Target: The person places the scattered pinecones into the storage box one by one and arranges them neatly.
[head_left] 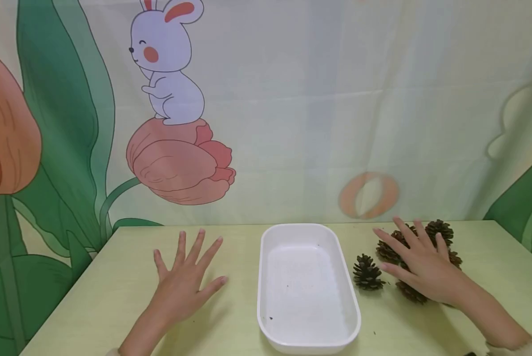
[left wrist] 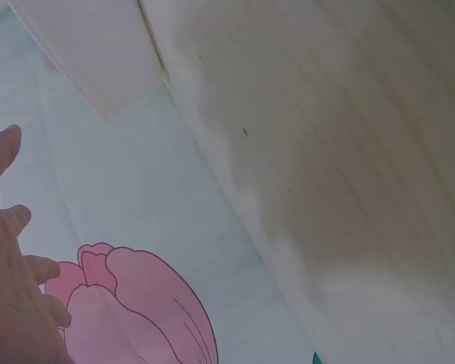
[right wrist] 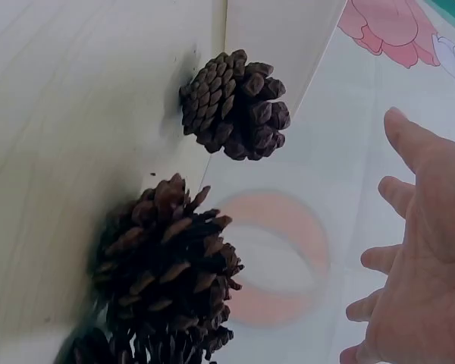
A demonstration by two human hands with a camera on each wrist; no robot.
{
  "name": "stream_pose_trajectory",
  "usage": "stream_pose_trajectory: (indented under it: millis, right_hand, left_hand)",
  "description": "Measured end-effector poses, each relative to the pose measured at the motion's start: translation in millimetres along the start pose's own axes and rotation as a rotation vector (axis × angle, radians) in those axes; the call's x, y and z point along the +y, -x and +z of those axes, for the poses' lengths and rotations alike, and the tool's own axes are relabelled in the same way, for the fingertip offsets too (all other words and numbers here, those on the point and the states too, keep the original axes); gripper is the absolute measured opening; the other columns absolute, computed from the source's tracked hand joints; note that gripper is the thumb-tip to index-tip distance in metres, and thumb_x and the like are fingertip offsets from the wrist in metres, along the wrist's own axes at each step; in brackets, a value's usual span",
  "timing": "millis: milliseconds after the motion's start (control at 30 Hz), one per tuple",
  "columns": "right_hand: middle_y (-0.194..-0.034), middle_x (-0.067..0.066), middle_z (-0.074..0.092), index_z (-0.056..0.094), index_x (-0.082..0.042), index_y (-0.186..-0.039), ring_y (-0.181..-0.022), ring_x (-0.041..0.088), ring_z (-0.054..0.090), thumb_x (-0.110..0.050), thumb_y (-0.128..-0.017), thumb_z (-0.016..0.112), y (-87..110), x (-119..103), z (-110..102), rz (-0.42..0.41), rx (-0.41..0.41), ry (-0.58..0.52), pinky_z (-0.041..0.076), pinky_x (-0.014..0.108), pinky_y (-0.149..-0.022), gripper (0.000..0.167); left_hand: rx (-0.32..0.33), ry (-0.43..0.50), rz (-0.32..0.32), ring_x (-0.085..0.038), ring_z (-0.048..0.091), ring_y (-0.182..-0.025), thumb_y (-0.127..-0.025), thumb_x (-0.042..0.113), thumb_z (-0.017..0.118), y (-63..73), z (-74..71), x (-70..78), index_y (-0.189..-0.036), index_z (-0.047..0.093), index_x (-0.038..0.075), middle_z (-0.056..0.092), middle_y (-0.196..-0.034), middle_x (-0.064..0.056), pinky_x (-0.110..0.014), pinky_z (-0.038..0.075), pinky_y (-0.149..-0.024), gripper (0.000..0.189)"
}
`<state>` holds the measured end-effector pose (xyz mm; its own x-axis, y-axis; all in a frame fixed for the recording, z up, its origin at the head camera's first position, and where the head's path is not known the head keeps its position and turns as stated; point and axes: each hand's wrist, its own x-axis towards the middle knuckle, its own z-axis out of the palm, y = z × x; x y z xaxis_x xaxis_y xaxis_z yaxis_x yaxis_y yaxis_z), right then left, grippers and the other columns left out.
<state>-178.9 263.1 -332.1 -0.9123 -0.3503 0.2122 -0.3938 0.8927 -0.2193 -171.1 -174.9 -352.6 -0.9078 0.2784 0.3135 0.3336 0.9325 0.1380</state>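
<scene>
My left hand [head_left: 181,287] is spread flat-fingered over the table, left of a white plastic tub [head_left: 308,341], and holds nothing. My right hand [head_left: 430,269] has its fingers splayed above a cluster of brown pine cones [head_left: 413,292], partly hiding them. One smaller pine cone [head_left: 368,273] sits apart, between the tub and the cluster. In the right wrist view, that small pine cone [right wrist: 231,106] and a larger pine cone [right wrist: 171,262] stand on the table, with the right hand [right wrist: 428,265] off to their side. The left wrist view shows part of the left hand [left wrist: 19,280].
The pale yellow table [head_left: 101,277] ends at a hanging cloth [head_left: 288,123] printed with a rabbit, tulips and leaves. A few dark crumbs [head_left: 271,318] lie in the tub, and others dot the table top.
</scene>
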Motion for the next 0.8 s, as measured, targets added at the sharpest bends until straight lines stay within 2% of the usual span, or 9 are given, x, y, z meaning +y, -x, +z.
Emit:
stream_pose_trajectory:
  millis: [333,500,633,800]
  right_hand:
    - [-0.151,0.019,0.004,0.016,-0.032,-0.146,-0.131,0.052,-0.004,-0.042,-0.091,0.051,-7.7,-8.6,4.5,-0.032,0.006,-0.114,-0.002,0.077,-0.092,0.066]
    - [-0.149,0.022,0.006,0.018,-0.029,-0.146,-0.13,0.052,0.001,-0.038,-0.091,0.053,-12.3,-9.7,8.5,-0.068,0.009,-0.157,0.006,0.077,-0.09,0.066]
    - [-0.148,0.025,0.006,0.019,-0.025,-0.146,-0.13,0.053,0.003,-0.034,-0.091,0.054,-15.2,-9.7,12.2,-0.097,-0.005,-0.235,0.011,0.076,-0.091,0.066]
    - [-0.148,0.025,0.007,0.018,-0.025,-0.146,-0.13,0.052,0.008,-0.034,-0.092,0.053,-18.9,-11.5,17.3,-0.088,-0.03,-0.316,0.019,0.074,-0.09,0.065]
  left_hand:
    - [0.009,0.174,0.014,-0.036,-0.007,-0.137,-0.086,0.054,0.051,-0.2,4.1,11.2,-0.144,0.017,0.038,0.01,-0.153,-0.006,-0.072,-0.012,-0.096,0.069]
    - [-0.003,0.243,0.018,-0.033,-0.007,-0.137,-0.086,0.054,0.051,-1.5,8.3,18.4,-0.144,0.016,0.039,0.009,-0.153,-0.003,-0.072,-0.01,-0.097,0.069]
    - [-0.007,0.297,0.029,-0.032,-0.006,-0.138,-0.087,0.052,0.052,-3.0,11.1,24.2,-0.144,0.016,0.038,0.009,-0.153,-0.004,-0.072,-0.008,-0.097,0.069]
    - [-0.016,0.379,0.037,-0.031,-0.005,-0.138,-0.087,0.048,0.054,-5.5,12.1,30.7,-0.145,0.017,0.036,0.008,-0.153,-0.003,-0.071,-0.007,-0.099,0.069]
